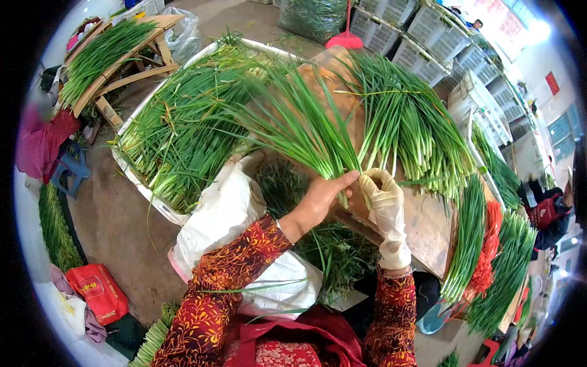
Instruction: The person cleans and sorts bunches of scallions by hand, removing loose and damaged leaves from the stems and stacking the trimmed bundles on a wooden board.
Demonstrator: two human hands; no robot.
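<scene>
Left hand: while the patterned sleeve reaches in over the lap, the bare left hand (318,199) has its grip wrapped round the lower end of a bunch of green stalks (315,131), thumb laid across the stems.
Right hand: in a thin pale glove, the right hand (385,199) is right up against the bunch's pale ends, fingers curled – can't really tell if that grip is pinching a stalk or just touching.
Held bunch: up in front of the person, over the near edge of the desk, long leaves fanning away toward the upper left and a bit blurry at the tips.
Desk: the wooden desk (431,226) carries a big loose pile of stalks (406,113) just beyond the gloved hand, pale ends pointing back toward the person.
Left side: a white crate (153,200) heaped with messy greens (189,122), with a white sack (220,205) just in front.
Right side: a bundle of greens (465,244), then a hank of orange-red ties (487,244) – another bundle (504,275) lies past that.
Far left: another person (46,144) in magenta, by a blue stool (72,171).
</scene>
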